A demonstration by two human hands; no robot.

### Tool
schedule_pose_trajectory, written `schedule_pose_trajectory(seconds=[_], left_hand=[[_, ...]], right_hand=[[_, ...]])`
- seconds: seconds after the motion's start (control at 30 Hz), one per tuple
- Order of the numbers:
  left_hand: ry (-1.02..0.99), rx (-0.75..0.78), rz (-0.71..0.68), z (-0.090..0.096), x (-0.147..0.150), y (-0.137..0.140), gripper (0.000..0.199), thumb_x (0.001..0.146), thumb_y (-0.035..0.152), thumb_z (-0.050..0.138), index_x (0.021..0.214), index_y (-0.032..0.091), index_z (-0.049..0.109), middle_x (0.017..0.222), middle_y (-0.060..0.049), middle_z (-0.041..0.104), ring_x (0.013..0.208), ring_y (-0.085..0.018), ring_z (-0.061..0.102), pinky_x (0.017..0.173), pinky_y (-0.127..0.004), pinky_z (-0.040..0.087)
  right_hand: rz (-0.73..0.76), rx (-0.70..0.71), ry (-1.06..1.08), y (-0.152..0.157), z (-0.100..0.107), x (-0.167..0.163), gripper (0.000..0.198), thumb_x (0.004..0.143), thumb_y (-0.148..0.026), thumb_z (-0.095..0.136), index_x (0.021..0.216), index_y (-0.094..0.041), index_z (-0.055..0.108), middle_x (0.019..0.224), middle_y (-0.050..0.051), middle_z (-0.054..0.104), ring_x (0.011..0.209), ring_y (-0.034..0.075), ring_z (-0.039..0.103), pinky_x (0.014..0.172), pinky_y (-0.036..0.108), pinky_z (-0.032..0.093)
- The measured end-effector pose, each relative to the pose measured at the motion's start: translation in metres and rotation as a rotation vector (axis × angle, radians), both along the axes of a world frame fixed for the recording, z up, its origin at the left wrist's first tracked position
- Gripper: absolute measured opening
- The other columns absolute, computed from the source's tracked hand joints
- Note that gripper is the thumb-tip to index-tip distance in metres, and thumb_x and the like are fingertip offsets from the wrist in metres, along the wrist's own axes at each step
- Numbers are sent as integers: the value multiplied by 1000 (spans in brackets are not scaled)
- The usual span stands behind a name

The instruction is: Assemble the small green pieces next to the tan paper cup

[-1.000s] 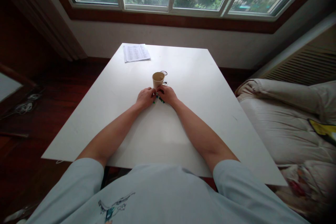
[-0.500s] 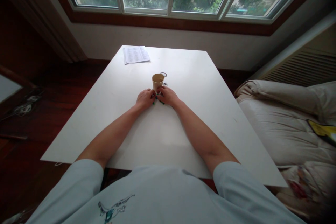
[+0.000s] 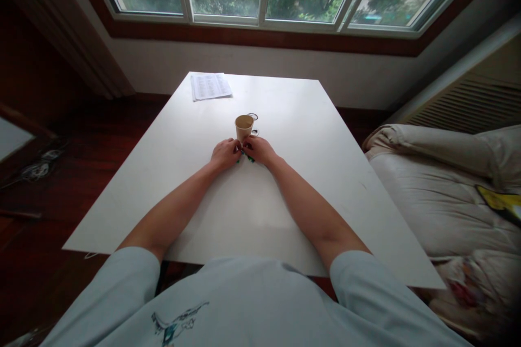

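My left hand (image 3: 226,153) and my right hand (image 3: 259,149) meet just in front of a brown paper cup (image 3: 243,127) that stands upright on the white table (image 3: 252,227). The fingertips of both hands are pinched together around a small, thin thing with green bits (image 3: 250,159). Its green ends poke out below the fingers; the rest is covered, and its kind is too small to make out. The fingers of my right hand overlap the cup's base from this view; whether they touch it I cannot tell.
Behind the cup lies a thin dark loop (image 3: 253,116), with another small ring-like item (image 3: 255,132) at its right side. Printed sheets of paper (image 3: 210,86) rest at the table's far left corner. A cushioned beige sofa (image 3: 427,190) flanks the table on the right.
Both hands stay in place by the cup, with only slight finger movement. The green bits under the fingertips have shifted a little, and less green shows by the left hand.
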State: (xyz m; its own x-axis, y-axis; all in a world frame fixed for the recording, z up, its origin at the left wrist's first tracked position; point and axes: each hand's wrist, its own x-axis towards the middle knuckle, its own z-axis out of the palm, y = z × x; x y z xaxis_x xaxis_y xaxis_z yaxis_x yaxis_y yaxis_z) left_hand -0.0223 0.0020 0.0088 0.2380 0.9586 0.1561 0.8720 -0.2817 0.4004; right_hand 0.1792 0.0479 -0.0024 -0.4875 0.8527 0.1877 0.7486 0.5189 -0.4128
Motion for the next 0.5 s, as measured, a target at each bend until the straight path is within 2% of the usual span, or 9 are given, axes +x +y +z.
schedule_pose_trajectory(seconds=[0.23, 0.4, 0.5], left_hand=[[1, -4, -78, -3, -5, 5, 24, 95, 24, 71, 116, 26, 82, 108, -7, 77, 102, -26, 72, 89, -37, 54], [-12, 17, -64, -8, -5, 7, 22, 95, 22, 71, 114, 26, 82, 109, -7, 77, 101, -26, 72, 89, -36, 54], [-12, 23, -64, -9, -5, 6, 21, 96, 19, 70, 112, 27, 83, 112, -7, 78, 102, -25, 72, 89, -36, 55]], right_hand=[[116, -4, -20, 3, 2, 9, 16, 94, -18, 72, 107, -21, 81, 108, 5, 81, 87, 18, 65, 77, 28, 41], [79, 0, -63, 2, 5, 8, 14, 93, -16, 73, 105, -21, 78, 103, 6, 80, 86, 19, 63, 74, 30, 38], [72, 8, -18, 1, 4, 8, 12, 92, -16, 73, 103, -21, 77, 108, 6, 80, 86, 19, 64, 75, 29, 41]])
